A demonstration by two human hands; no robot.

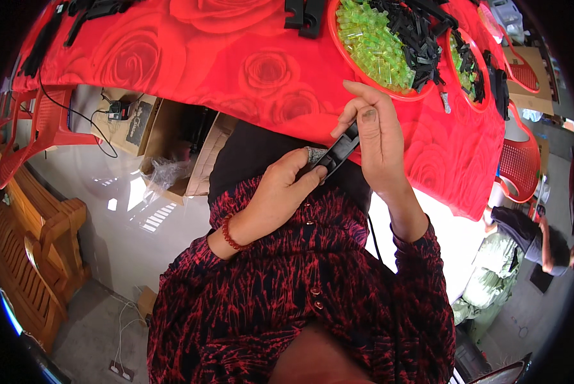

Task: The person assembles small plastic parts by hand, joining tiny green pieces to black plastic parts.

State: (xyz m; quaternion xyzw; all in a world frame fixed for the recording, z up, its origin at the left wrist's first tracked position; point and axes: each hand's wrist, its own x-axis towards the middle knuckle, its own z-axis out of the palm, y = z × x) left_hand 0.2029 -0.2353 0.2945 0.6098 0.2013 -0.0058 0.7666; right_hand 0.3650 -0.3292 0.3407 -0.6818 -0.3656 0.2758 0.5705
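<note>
A black, narrow, hollow plastic part point(337, 153) is held at a slant over my lap, just short of the table edge. My left hand point(280, 182) pinches its lower end between thumb and fingers; a grey covering wraps one fingertip. At the upper end, my right hand point(378, 144) closes round the part with its lower fingers, while the index finger reaches out past it. What lies under those right fingers is hidden. Beyond my right hand, a round red tray point(335, 48) holds yellow-green translucent pieces point(373, 48) and small black pieces point(418, 54).
A red rose-patterned cloth point(235, 70) covers the table. A second red tray point(485, 96) stands to the right, and black parts point(305, 16) lie at the back. Under the table sits an open cardboard box point(162, 137). Red chairs point(520, 166) and a wooden chair point(34, 243) flank me; another person point(530, 233) is at far right.
</note>
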